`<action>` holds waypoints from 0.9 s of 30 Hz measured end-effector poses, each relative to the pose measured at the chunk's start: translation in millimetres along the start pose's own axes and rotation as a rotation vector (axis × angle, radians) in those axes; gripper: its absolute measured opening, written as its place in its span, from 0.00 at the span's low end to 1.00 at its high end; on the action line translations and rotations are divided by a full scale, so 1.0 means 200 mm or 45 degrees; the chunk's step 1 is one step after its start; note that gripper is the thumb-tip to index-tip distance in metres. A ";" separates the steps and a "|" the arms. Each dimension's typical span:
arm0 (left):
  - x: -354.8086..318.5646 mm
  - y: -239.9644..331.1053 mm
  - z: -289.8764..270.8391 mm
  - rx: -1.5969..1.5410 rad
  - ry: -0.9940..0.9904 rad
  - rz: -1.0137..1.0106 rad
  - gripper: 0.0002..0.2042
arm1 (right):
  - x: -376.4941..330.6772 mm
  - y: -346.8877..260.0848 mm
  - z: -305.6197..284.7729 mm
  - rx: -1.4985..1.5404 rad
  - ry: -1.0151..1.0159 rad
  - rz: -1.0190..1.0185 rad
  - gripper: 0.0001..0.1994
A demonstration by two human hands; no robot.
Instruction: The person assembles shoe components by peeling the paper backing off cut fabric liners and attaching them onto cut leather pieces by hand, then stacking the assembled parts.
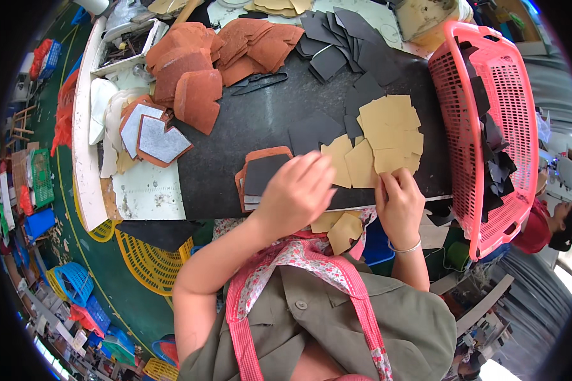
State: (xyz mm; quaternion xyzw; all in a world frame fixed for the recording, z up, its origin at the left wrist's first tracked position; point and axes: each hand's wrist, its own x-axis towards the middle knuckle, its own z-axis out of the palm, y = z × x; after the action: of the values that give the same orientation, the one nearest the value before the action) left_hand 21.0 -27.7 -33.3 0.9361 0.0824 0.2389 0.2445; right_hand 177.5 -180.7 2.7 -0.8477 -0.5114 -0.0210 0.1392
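Overlapping flat, angular tan pieces (pixel 393 124) lie just left of the pink perforated plastic basket (pixel 450 120). At their near edge, also left of the basket, the right hand (pixel 403 198) has thumb and fingers drawn together; whether they grip a piece cannot be told. Farther left of the basket, the left hand (pixel 300 187) is loosely curled beside the tan pieces; its hold cannot be discerned. Fine markings on the white flat board (pixel 147 195), well left of the basket, are illegible.
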 end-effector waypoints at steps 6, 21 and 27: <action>0.33 -0.04 0.37 0.053 -0.113 0.132 0.16 | -0.02 0.06 0.04 0.090 -0.045 -0.010 0.04; 0.34 -0.10 0.24 -0.584 0.157 -0.038 0.12 | -0.08 0.05 -0.05 1.604 0.290 0.753 0.06; 0.22 -0.18 0.14 -0.315 0.367 -0.108 0.17 | 0.04 0.03 0.07 2.004 0.285 0.758 0.05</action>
State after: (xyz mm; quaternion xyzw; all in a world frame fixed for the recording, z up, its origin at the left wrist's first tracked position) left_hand 71.8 2.7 -55.2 0.8506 0.1261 0.3683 0.3534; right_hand 184.9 -173.5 -10.3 -0.5958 -0.1156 0.2948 0.7380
